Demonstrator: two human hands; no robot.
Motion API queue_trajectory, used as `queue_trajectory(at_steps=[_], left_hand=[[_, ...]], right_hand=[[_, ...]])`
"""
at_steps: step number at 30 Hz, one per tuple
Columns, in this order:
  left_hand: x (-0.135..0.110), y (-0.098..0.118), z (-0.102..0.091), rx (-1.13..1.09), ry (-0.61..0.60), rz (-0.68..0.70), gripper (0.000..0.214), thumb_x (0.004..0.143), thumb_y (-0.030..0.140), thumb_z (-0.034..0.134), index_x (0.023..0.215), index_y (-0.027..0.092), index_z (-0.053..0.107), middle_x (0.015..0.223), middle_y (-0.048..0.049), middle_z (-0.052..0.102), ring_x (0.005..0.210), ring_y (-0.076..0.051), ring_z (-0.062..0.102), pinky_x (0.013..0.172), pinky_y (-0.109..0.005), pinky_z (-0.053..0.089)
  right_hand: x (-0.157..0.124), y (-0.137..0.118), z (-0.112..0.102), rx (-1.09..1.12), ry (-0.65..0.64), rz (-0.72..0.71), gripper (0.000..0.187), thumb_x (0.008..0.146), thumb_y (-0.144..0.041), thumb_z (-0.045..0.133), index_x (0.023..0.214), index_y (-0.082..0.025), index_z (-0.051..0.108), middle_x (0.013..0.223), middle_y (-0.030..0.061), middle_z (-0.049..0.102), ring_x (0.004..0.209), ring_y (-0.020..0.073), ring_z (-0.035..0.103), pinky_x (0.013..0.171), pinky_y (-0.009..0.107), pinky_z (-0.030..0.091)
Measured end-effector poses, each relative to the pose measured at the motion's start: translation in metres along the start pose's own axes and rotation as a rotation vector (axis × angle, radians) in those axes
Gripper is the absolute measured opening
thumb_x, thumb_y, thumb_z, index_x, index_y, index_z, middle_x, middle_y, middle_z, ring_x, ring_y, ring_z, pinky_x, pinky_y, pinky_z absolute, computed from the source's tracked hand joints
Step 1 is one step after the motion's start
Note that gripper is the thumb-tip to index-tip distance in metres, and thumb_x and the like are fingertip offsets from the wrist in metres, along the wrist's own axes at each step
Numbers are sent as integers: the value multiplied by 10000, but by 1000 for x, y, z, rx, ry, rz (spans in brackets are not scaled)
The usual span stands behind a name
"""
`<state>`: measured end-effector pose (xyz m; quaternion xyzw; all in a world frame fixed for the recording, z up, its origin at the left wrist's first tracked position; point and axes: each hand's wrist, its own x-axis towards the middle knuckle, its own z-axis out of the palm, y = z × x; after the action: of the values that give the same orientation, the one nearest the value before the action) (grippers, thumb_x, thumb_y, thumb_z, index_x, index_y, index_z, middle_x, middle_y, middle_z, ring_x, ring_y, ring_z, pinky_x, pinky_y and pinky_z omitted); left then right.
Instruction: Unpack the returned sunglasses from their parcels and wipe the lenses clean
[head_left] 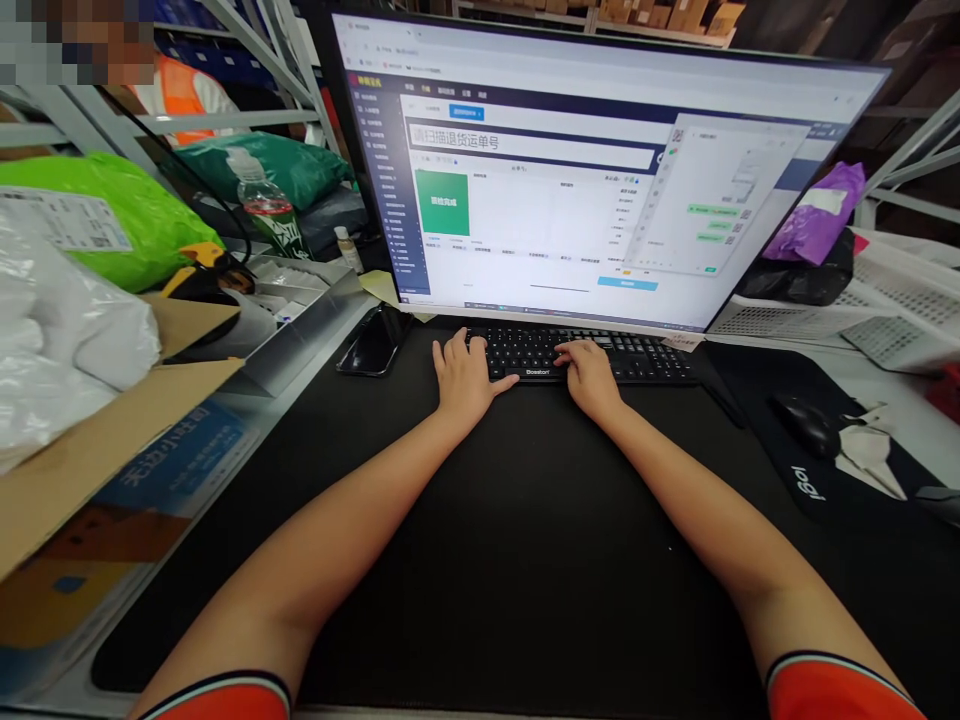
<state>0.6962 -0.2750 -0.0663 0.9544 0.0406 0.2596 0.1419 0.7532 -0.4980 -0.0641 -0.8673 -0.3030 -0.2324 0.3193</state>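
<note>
A black computer keyboard [525, 352] lies on the dark desk mat [525, 540], just below a large monitor [540, 200]. My left hand [463, 375] rests on the keyboard's left end, fingers spread and thumb stretched toward the front edge. Over the middle of the keys is my right hand [590, 378], its fingers loosely bent and apart, holding nothing. The monitor shows a web page with a green square and a chat window at its right. A black phone [375, 340] lies to the left of my left hand.
At right, a black mouse [806, 425] and crumpled paper [870, 455] lie on a mouse pad [772, 400]. White baskets [900, 265] stand behind. Left are an open carton [112, 450], a green parcel [82, 210], and a bottle [274, 205]. Another person's orange vest [180, 95] shows beyond.
</note>
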Motion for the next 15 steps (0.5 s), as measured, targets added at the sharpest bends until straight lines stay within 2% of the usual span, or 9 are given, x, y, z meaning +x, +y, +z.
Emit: queue_trajectory(at_steps=[4, 9, 12, 15], left_hand=[[0, 0, -2, 43, 12, 16, 631, 779, 562, 792, 1202, 135, 600, 1472, -273, 490, 1429, -390, 432, 1245, -613, 206], [1, 3, -7, 63, 0, 70, 493, 848, 570, 711, 1046, 118, 712, 1540, -282, 438, 1430, -420, 421, 1253, -639, 164], [1, 6, -9, 45, 69, 117, 550, 878, 549, 674, 1175, 87, 683, 1576, -294, 379, 1439, -426, 401, 1261, -630, 142], [0, 9, -8, 37, 89, 160, 606, 887, 495, 675, 1319, 76, 601, 1550, -293, 408, 1424, -419, 420, 1258, -626, 149]], right_hand=[[0, 1, 1, 9, 26, -7, 434, 851, -35, 430, 1188, -169, 668, 1013, 94, 756, 1126, 291, 590, 1034, 474, 445], [0, -2, 2, -9, 33, -30, 344, 892, -102, 467, 1150, -176, 683, 1080, 122, 722, 1102, 294, 588, 1013, 480, 471], [0, -4, 2, -34, 24, -60, 314, 912, -126, 480, 1134, -184, 694, 1108, 120, 714, 1147, 295, 570, 1033, 483, 465], [0, -5, 2, -55, 7, -99, 268, 921, -143, 503, 1070, -200, 719, 1115, 107, 712, 1192, 287, 549, 1060, 473, 451]])
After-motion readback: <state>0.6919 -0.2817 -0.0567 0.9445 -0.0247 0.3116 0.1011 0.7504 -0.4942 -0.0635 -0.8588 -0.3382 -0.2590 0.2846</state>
